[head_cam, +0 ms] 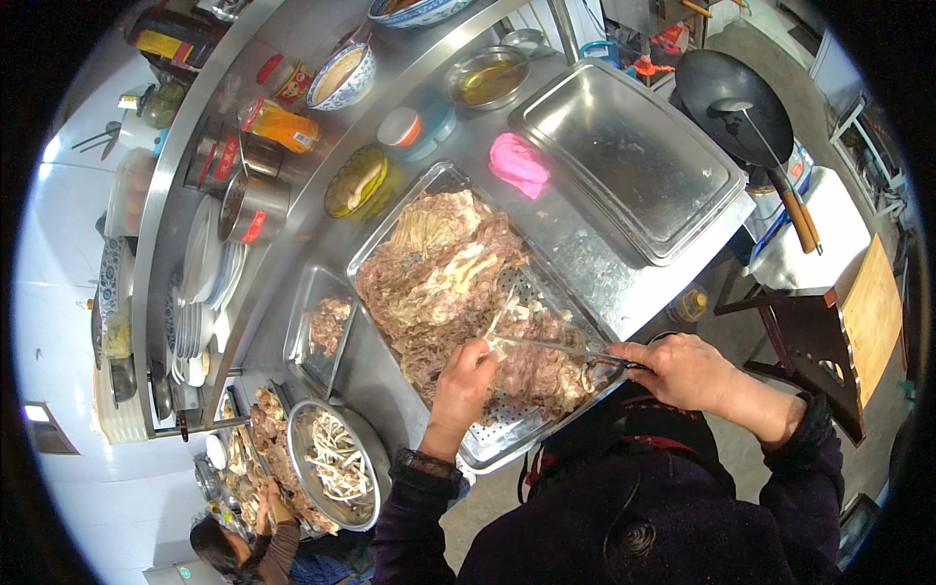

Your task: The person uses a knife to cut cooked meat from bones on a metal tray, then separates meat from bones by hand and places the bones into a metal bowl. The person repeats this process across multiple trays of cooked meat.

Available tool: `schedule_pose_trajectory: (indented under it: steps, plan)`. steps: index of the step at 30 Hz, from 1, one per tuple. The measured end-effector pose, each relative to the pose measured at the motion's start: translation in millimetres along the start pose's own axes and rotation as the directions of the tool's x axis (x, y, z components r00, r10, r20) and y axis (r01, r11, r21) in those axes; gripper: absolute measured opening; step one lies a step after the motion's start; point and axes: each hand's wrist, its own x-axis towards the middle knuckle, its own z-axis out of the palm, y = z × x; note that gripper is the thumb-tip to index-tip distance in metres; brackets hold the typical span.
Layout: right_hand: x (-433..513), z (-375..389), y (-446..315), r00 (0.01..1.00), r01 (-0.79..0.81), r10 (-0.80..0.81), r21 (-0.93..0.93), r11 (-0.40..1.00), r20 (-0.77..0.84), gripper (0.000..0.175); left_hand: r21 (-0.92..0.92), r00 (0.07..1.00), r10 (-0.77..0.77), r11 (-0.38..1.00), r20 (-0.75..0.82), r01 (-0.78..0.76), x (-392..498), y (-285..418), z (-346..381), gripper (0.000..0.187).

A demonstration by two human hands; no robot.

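A perforated steel tray (504, 453) in front of me holds a large heap of cooked meat (439, 270). Over the meat's near part, my left hand (466, 373) pinches a pale strip (503, 313) of tissue between thumb and fingers. My right hand (676, 369), at the tray's right edge, grips the dark handle of a long, thin metal tool (559, 346). This tool points left, its tip close to my left fingertips; whether it is a knife or scissors I cannot tell. A smaller tray (292, 329) with meat scraps stands left of the big one.
A steel bowl (373, 453) of bones stands at lower left, near another person (274, 512) handling meat. An upturned-looking steel tray (629, 161) and pink cloth (518, 164) lie beyond. Shelves (164, 205) with bowls and plates line the left; a wok (720, 102) stands at upper right.
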Motion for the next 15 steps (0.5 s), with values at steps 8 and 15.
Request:
schedule_pose_trajectory:
  steps: [8, 15]
  plan:
    - [7.0, 5.6, 6.8, 0.999, 0.052, -0.053, -0.019, 0.998, -0.003, 0.04, 0.007, 0.998, 0.049, 0.999, 0.034, -0.049, -6.4, -6.3, -5.5, 0.024]
    - [12.2, 25.9, 9.8, 1.0, -0.009, 0.009, -0.006, 1.0, -0.021, 0.042, -0.022, 0.999, 0.02, 1.0, -0.037, -0.021, -4.9, -4.8, -4.1, 0.019]
